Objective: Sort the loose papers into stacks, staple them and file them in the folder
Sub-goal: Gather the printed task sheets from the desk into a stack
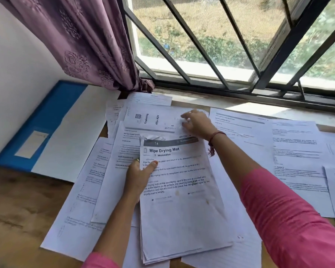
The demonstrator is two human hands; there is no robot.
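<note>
You are at a wooden tabletop (17, 202) of brown, streaked grain, pushed up against a window (230, 41) with dark slanted metal bars; dry grass and shrubs show through the glass. At 11 o'clock a mauve curtain (81, 39) with raised floral embossing hangs down to the sill beside a plain white wall.

Loose papers (298, 151), thin white printed sheets, cover the tabletop from 9 o'clock round to 3 o'clock, overlapping at odd angles. At the centre lies a stack (182, 209) of slightly creased sheets with a torn upper corner; its top page has a grey banner numbered "74", the heading "Wipe Drying Mat" and "Workstation" beneath it. Behind it, at 12 o'clock, a sheet (153, 118) turned sideways reads "Training" next to a small square code.

The folder (46, 120), smooth blue plastic and rectangular with a pale label on its cover, lies at 9 o'clock against the wall, with a blank white sheet overlapping its right side.

Your left hand (137, 176) rests at the stack's left edge, thumb laid on the top page and fingers tucked behind it, a grip clamped on the stack. Your right hand (197, 122), red thread at the wrist, lies at 12 o'clock with fingers spread loosely, fingertips touching the sideways sheet. Both sleeves are pink.
</note>
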